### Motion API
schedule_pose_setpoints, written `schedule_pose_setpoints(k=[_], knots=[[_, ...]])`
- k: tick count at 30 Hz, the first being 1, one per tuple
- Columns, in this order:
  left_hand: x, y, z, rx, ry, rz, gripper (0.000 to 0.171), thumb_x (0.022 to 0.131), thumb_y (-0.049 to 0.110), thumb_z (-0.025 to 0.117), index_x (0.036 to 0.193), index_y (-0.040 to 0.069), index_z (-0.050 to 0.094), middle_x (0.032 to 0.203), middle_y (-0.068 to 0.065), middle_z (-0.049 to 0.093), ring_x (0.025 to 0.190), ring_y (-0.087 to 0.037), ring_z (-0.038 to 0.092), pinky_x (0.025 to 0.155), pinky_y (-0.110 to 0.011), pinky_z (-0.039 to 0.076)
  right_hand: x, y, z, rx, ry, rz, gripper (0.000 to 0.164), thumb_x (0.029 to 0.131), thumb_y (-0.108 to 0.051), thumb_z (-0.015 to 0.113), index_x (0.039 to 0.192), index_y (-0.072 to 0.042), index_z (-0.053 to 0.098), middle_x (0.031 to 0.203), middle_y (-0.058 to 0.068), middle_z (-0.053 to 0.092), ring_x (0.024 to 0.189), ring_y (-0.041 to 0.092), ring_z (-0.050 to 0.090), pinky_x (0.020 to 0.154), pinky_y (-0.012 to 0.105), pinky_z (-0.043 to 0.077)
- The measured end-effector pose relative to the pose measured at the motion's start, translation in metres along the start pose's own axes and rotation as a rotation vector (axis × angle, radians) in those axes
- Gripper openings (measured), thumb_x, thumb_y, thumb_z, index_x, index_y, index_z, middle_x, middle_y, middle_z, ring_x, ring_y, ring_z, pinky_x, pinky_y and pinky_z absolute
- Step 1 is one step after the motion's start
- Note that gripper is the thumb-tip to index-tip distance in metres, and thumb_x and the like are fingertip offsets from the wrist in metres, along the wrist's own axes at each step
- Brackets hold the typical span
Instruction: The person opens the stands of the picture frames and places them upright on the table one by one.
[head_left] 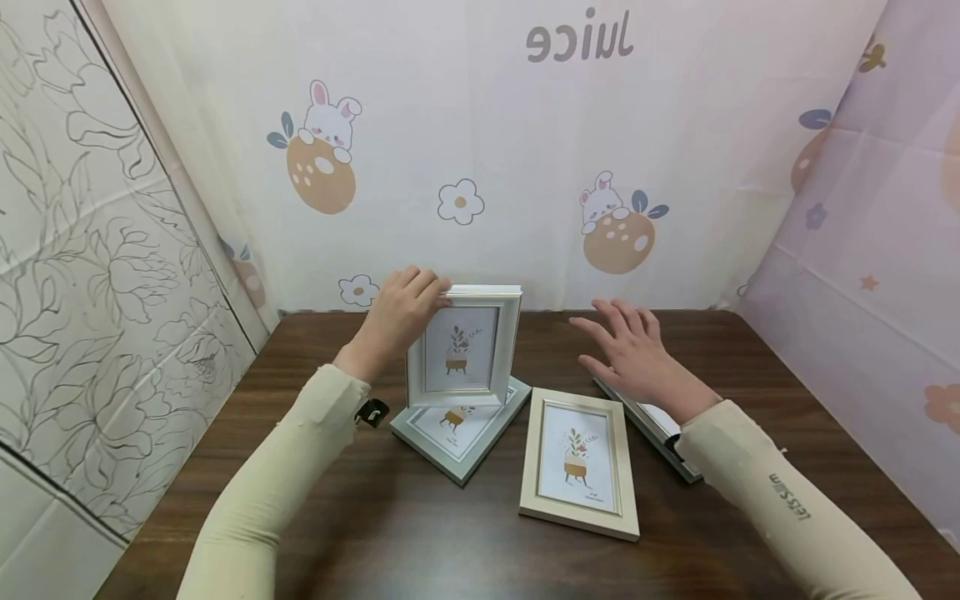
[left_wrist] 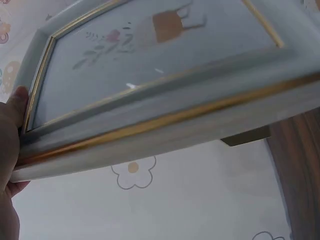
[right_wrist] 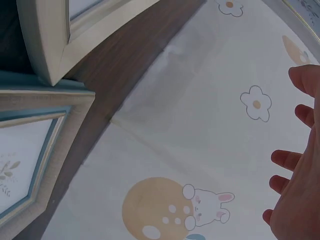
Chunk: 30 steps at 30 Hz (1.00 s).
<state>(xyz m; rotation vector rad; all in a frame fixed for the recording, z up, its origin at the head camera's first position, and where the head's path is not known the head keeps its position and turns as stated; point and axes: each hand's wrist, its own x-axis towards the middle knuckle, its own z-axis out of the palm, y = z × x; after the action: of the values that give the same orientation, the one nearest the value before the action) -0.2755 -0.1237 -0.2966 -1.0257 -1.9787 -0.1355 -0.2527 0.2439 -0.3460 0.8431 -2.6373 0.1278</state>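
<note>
My left hand (head_left: 401, 312) grips a white picture frame (head_left: 462, 350) with a gold inner edge by its upper left corner. The frame stands upright, its lower edge overlapping a grey-green picture frame (head_left: 465, 450) that lies flat. In the left wrist view, the thumb presses on the front of the white frame (left_wrist: 150, 112). With fingers spread and nothing in them, my right hand (head_left: 630, 350) hovers over a grey picture frame (head_left: 663, 433), partly hidden under the wrist. Between the two flat frames lies a cream picture frame (head_left: 577, 458).
All frames are on a dark wooden table (head_left: 360, 517). A white curtain (head_left: 487, 125) with rabbits and flowers hangs right behind its back edge. Floral panels (head_left: 112, 233) stand at the left, and a printed cloth (head_left: 885, 308) closes off the right side.
</note>
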Motion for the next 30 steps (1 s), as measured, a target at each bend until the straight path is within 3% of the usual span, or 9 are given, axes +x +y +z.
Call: schedule_pose_setpoints(k=[21,30], knots=[[-0.007,0.006,0.004,-0.049,0.031,-0.041,0.024,0.092,0.013,0.069,0.108,-0.004,0.065,0.091,-0.011,0.061,0.077,-0.026,0.05,0.064,-0.035,0.042,-0.002,-0.009,0.015,0.025,0.093,-0.085,0.058,0.094,-0.029,0.064,0.145,-0.017,0.041,0.149,0.022,0.03,0.137,0.042,0.023,0.101,0.064,0.017],[-0.005,0.008,0.012,-0.049,0.051,-0.031,0.023,0.092,0.014,0.069,0.108,-0.004,0.066,0.091,-0.01,0.061,0.076,-0.025,0.051,0.064,-0.034,0.043,0.007,-0.025,0.018,0.054,0.109,-0.129,0.056,0.101,-0.045,0.049,0.146,-0.013,0.039,0.15,0.022,0.03,0.137,0.043,0.024,0.104,0.065,0.015]])
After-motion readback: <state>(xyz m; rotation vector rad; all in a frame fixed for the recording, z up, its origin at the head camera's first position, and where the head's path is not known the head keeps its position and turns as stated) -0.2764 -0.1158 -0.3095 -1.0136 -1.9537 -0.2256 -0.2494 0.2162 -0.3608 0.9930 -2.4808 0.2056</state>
